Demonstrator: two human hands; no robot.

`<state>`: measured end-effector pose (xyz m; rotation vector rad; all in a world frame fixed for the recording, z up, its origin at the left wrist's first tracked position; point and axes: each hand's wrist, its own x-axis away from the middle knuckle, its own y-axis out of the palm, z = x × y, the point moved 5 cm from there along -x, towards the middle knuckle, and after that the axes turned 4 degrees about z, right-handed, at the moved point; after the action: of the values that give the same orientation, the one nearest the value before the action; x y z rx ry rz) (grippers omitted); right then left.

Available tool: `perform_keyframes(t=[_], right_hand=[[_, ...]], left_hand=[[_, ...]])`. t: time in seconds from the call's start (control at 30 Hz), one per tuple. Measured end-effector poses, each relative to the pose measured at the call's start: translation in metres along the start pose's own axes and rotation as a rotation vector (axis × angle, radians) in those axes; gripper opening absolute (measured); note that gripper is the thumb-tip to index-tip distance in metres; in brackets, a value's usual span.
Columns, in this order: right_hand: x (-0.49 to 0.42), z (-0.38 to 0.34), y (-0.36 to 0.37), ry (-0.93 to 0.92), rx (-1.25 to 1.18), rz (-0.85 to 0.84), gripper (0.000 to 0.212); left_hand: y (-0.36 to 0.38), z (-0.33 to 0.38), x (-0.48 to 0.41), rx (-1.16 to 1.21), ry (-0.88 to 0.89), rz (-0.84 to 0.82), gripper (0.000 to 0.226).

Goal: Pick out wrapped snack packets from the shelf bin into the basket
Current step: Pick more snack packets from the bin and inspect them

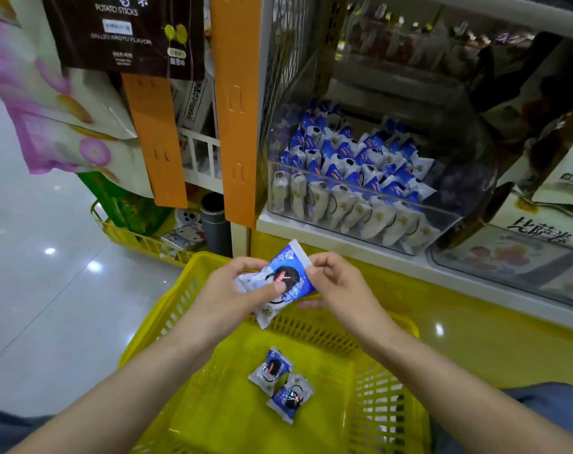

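Over a yellow slatted plastic basket (pixel 167 309) at a shop shelf, a person holds a blue-and-white wrapped snack packet (pixel 280 278) in both hands. The left hand (pixel 236 290) grips its body, thumb pressed across the printed face, while the right hand (pixel 337 283) pinches the crimped upper end. The packet's long axis slants from lower left up to the right, toward the clear plastic shelf bin (pixel 458 221) of matching packets. Two like packets (pixel 270 368) lie side by side on the basket floor almost straight below the hands. The drop looks to be plainly downward, and the left hand, holding the bulk, seems better placed to make it.
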<state>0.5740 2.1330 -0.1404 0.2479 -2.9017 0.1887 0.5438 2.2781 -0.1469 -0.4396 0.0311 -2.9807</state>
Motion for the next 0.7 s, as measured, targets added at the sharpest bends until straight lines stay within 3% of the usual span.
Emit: perform_keyframes(t=[0.17,0.33,0.43,0.6,0.7], right_hand=[[0.002,-0.003,0.001,-0.060,0.139,-0.020,0.020],[0.001,0.004,0.000,0.059,-0.119,0.072,0.016],[0.007,0.014,0.009,0.137,-0.104,-0.005,0.012],[0.016,0.029,0.024,0.202,-0.107,-0.092,0.003],[0.015,0.026,0.019,0.046,0.168,-0.016,0.019]], left_hand=[[-0.007,-0.001,0.002,0.061,-0.001,-0.031,0.046],[-0.013,-0.010,-0.003,0.141,-0.021,0.009,0.018],[-0.020,-0.009,-0.004,0.154,0.041,0.097,0.005],[-0.021,-0.006,-0.003,0.184,0.086,0.121,0.008],[-0.022,-0.003,-0.002,0.091,0.131,0.127,0.008]])
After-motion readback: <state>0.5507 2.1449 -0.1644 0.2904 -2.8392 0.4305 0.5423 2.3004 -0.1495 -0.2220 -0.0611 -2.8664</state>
